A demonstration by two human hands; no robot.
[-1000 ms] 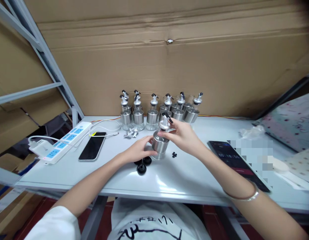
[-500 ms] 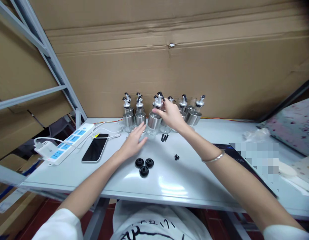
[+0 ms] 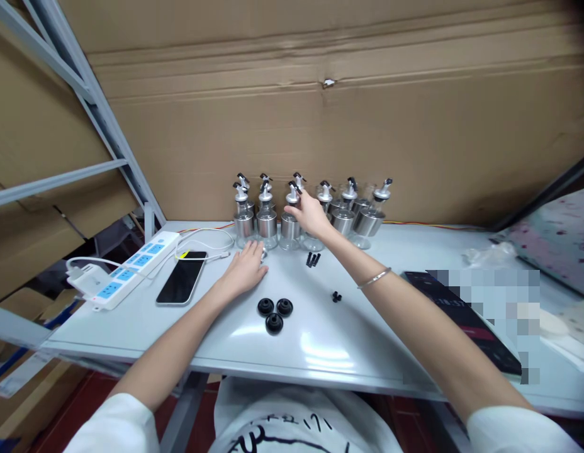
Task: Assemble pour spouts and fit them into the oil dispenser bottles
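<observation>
My right hand [image 3: 311,217] is closed around the neck of a glass oil bottle [image 3: 290,228] with a steel sleeve and a silver pour spout. This bottle stands upright in the front row, between other bottles of its kind. My left hand [image 3: 243,269] lies palm down on the table, its fingers stretched forward toward the bottle bases. Beside its fingertips shows a small silver part [image 3: 263,253], mostly covered. Three round black caps [image 3: 274,323] lie in front of me. Short black tubes [image 3: 313,259] and several tiny black pieces [image 3: 336,296] are farther right.
At the right end of the row one bottle [image 3: 370,221] leans. A phone [image 3: 182,278], a white power strip [image 3: 136,270] and a cable occupy the left side. A dark tablet [image 3: 466,321] and a plastic bag [image 3: 490,253] lie right. Cardboard [image 3: 348,126] walls the back.
The bottle in my right hand has moved back and slightly left into the front row. My left hand has moved left and down onto the table.
</observation>
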